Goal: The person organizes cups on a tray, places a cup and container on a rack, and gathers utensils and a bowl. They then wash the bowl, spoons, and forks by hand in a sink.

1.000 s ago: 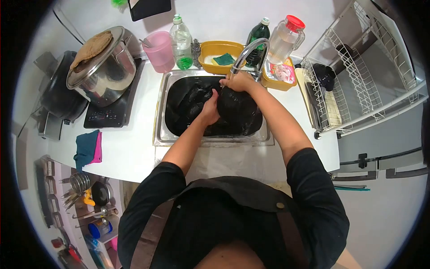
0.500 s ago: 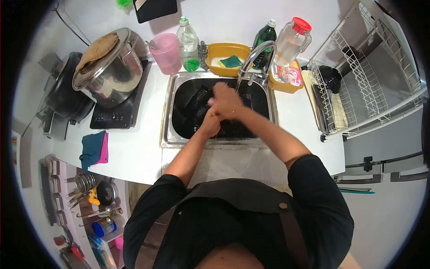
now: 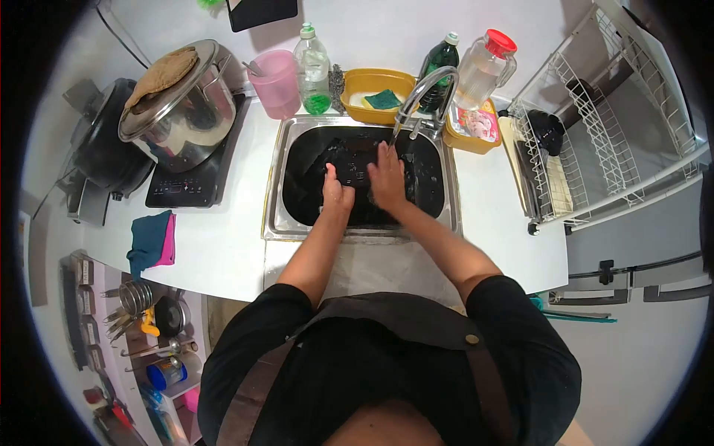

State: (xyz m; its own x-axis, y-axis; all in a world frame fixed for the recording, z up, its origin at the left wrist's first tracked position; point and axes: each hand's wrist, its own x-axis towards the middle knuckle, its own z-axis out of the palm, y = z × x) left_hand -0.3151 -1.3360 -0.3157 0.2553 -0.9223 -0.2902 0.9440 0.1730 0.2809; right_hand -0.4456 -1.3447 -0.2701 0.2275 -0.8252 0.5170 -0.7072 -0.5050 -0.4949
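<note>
My right hand (image 3: 387, 177) is over the dark basin of the sink (image 3: 274, 178), just below the mouth of the curved tap (image 3: 433, 80). Its fingers are stretched out and nothing shows in it. To its left, my left hand (image 3: 336, 192) is over the basin, apart from the right one. One finger or the thumb points up; the other fingers are hard to make out against the dark basin. Dark, wet items lie in the sink, their shapes unclear.
Behind the sink stand a pink cup (image 3: 274, 85), a clear soap bottle (image 3: 312, 70), a yellow tub (image 3: 364, 112) with a green sponge (image 3: 383, 99), a dark green bottle (image 3: 439, 70) and a red-lidded pitcher (image 3: 480, 70). A steel pot (image 3: 186, 123) is left, a dish rack (image 3: 613, 141) right.
My hands were together over the sink and have come apart. The right hand's fingers are now spread below the tap, and the left hand has moved left. The view has shifted slightly.
</note>
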